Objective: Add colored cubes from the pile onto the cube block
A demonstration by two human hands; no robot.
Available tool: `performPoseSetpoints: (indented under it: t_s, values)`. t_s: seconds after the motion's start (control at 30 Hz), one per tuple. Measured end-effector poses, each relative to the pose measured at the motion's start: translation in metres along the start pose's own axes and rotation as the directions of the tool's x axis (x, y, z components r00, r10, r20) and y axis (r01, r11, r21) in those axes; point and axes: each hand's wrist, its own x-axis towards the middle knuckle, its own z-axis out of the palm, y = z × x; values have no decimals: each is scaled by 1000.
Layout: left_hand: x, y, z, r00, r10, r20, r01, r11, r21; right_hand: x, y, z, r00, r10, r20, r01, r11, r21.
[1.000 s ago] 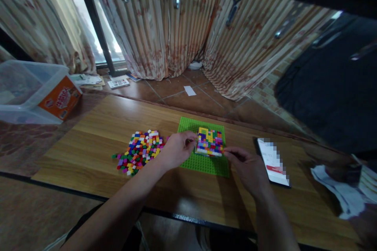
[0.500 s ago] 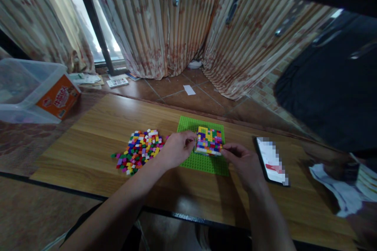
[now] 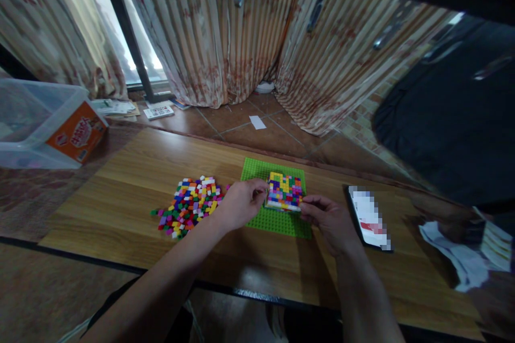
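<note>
A square toy-brick build (image 3: 285, 192) in many colours sits on a green studded baseplate (image 3: 277, 222). My left hand (image 3: 241, 202) is closed at the build's left side, its thumb and curled fingers against that edge. From the right, my right hand (image 3: 328, 221) pinches the build's near right edge between thumb and fingers. Whether a small loose brick is hidden in either set of fingertips, I cannot make out. Left of the baseplate, partly behind my left forearm, lies a pile of loose toy bricks (image 3: 191, 203).
A phone (image 3: 369, 217) lies on the wooden table (image 3: 140, 182), right of my right hand. Crumpled white paper (image 3: 454, 257) is at the right end. Beyond the table's left end stands a clear plastic bin (image 3: 44, 142) with an orange label. Curtains (image 3: 225, 37) hang behind.
The whole view has shifted very slightly. Both hands stay at the sides of the build, with the right fingers a touch closer in against its edge.
</note>
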Motion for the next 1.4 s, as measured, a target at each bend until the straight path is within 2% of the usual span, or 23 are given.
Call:
performPoseSetpoints:
  t_s: [0.4, 0.67, 1.03, 1.2, 1.3, 1.4]
  values:
    - [0, -1, 2, 1000, -22, 2, 22, 1000, -17, -3, -2, 3, 999, -34, 11, 34, 999, -31]
    - [0, -3, 4, 1000, 0, 13, -1, 998, 68, -1, 1, -1, 993, -111, 33, 114, 987, -116]
    - [-2, -1, 4, 1000, 8, 13, -10, 995, 97, 0, 4, 0, 996, -88, -14, 86, 987, -138]
    - [-3, -2, 4, 1000, 17, 21, -19, 993, 116, 4, 7, -5, 991, -130, -3, 125, 958, -258]
    - [-4, -4, -1, 1000, 14, -19, -11, 992, 125, 4, 6, -5, 980, -191, -61, 159, 924, -349]
    - [-3, -9, -13, 993, -5, -115, 18, 994, 109, -3, 0, 7, 906, -368, -208, 252, 865, -435]
